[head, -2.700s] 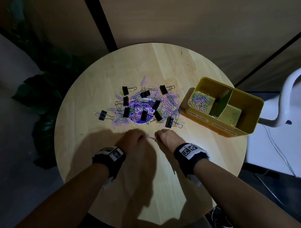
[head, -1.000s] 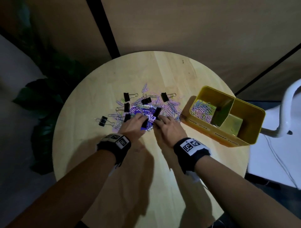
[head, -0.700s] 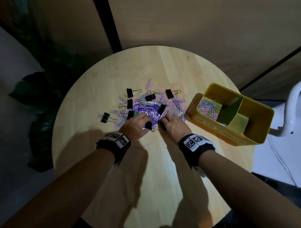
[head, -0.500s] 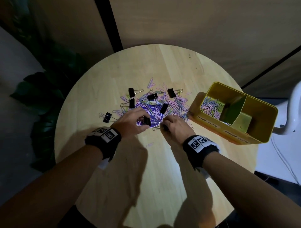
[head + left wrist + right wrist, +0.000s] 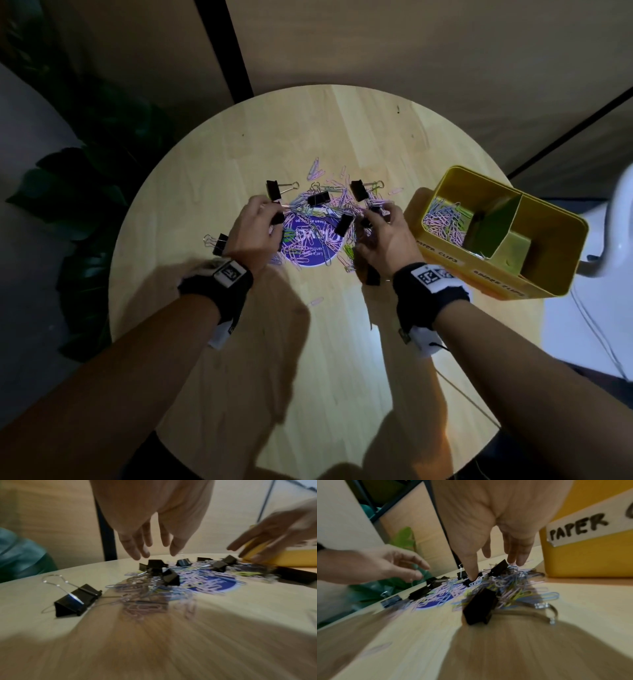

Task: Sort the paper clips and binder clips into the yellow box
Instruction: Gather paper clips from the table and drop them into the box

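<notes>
Pastel paper clips (image 5: 329, 240) lie heaped over a purple sticker (image 5: 308, 255) mid-table, with several black binder clips (image 5: 318, 198) among them. My left hand (image 5: 274, 212) hovers open over the pile's left side, its fingers (image 5: 137, 550) just above a binder clip (image 5: 154, 563), holding nothing. My right hand (image 5: 373, 212) is open on the pile's right side; in the right wrist view its thumb (image 5: 471, 573) presses into the clips. The yellow box (image 5: 548, 209) stands to the right, with paper clips (image 5: 445, 222) in its left compartment.
The round wooden table (image 5: 325, 359) has bare wood in front of the pile. One binder clip (image 5: 219, 240) lies apart at the left, another (image 5: 371, 275) under my right wrist. A dark plant (image 5: 68, 205) stands beyond the left edge, a white object (image 5: 620, 212) at the right.
Both hands have moved forward from the pile's near edge and spread apart, fingers now straightened over the clips. The view has shifted slightly.
</notes>
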### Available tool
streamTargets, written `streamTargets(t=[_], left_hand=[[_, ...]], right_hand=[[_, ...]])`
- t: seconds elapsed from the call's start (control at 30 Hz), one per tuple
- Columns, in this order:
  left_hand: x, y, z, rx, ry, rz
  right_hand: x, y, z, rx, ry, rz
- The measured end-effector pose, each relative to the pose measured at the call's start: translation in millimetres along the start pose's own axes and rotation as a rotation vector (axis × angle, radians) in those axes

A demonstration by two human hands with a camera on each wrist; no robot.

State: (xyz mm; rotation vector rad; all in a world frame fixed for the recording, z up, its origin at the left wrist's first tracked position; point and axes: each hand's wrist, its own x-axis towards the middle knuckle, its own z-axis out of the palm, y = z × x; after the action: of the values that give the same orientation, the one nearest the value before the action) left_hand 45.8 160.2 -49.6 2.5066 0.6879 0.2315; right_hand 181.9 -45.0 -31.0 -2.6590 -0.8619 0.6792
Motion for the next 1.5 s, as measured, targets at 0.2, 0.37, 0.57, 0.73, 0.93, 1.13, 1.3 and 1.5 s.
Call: streamTargets(t=[0.2,0.37,0.57,0.73,0.93,1.13,1.3,1.5], left_hand=[[-50.4,22.6,33.0,0.222,-0.143,0.135],[-67.8,30.7,45.0,0.196,-0.247,0.081],[-50.2,54.8,56.7,0.06,-0.219,0.225],[-44.6,65.8,75.0,0.298,-0.439,0.374],[-52.2,64.6,74.6,0.328,-0.319,0.345],[-25.9,117.2,93.8,0.332,-0.354,0.434],[-21.5,117.0,109.0,0.469,-0.569,0.405],[-59.1,57.0,81.5,0.416,-0.485,0.644]], right_hand=[[-40.9,1.2,23.8,-0.047,0.015,0.055],[-49.1,12.7,34.8,0.15,0.163,-0.037],[-53.2,28.0,36.8,0.013,0.133,0.004],[-54.6,39.0,29.9,-0.072,0.061,-0.033],[-59.5,45.6,27.3,0.008,0.138,-0.02],[-57.8,48.7,24.0,0.155,0.186,-0.042],[-57.5,56.3,22.9,0.146,0.164,-0.031],[-60.2,56.8,26.0,0.068,0.196,-0.054]])
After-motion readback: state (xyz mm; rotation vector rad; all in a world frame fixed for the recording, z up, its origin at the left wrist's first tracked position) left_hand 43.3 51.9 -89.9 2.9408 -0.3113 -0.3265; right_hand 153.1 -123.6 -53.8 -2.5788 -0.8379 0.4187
